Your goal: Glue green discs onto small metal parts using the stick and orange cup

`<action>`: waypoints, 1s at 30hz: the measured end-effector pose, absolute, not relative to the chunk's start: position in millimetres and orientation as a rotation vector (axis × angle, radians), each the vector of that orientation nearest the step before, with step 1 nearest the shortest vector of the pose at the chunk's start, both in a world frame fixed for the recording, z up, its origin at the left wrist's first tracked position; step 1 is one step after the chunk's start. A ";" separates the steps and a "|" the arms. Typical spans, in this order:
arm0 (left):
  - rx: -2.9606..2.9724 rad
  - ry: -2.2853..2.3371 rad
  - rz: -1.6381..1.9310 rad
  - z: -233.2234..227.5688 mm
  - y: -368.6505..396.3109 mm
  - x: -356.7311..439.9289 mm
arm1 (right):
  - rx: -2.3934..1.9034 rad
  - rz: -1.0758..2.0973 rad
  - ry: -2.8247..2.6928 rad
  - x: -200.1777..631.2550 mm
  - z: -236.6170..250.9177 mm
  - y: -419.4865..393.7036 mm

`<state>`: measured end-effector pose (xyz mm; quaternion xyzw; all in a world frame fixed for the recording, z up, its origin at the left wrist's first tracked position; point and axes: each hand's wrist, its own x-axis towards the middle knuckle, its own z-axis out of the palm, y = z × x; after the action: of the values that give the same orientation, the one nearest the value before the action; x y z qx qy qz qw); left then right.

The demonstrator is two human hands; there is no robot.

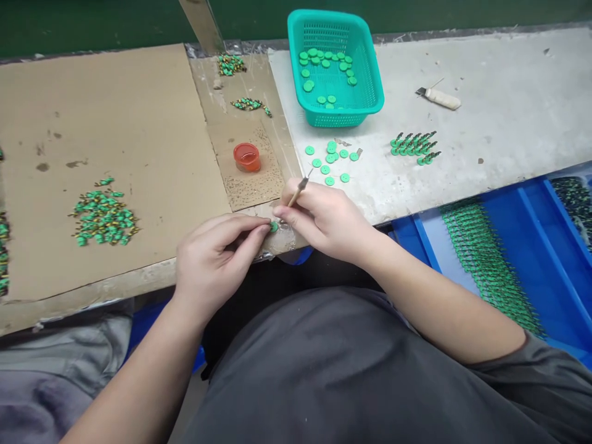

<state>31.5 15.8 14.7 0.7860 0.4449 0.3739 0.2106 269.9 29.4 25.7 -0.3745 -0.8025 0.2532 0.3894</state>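
Close to the table's front edge, my left hand point(215, 253) pinches a small green disc point(274, 226) between thumb and fingertips. My right hand point(324, 213) is closed around a thin pen-like tool with a tan shaft point(296, 195) and a dark upper end. Its lower end points at the disc; whether the two touch is too small to tell. Just beyond my hands stands a small red cup point(247, 158) on speckled cardboard. Loose green discs with small holes, like buttons point(325, 169), lie scattered beyond my right hand.
A teal basket point(335, 118) holds more green discs. Small green-and-gold pieces point(105, 217) are heaped on cardboard at left. At right are a white-handled cutter point(441, 98) and green discs with dark uprights point(413, 145). Below sits a blue tray point(539, 228) of similar pieces.
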 end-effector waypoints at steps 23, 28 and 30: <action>2.196 1.238 1.047 13.2 15.8 30.3 | -0.889 0.680 -2.042 259.6 25.7 34.5; 2.200 1.232 1.046 14.4 15.2 32.0 | -0.958 0.598 -1.973 261.5 23.3 20.5; 2.206 1.231 1.056 14.6 15.3 32.6 | -0.957 0.611 -1.994 259.1 22.6 19.1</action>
<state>32.6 15.3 14.6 0.7893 0.4404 0.3779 0.2004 259.1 19.1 22.6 -0.3804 -0.7922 0.2427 0.4110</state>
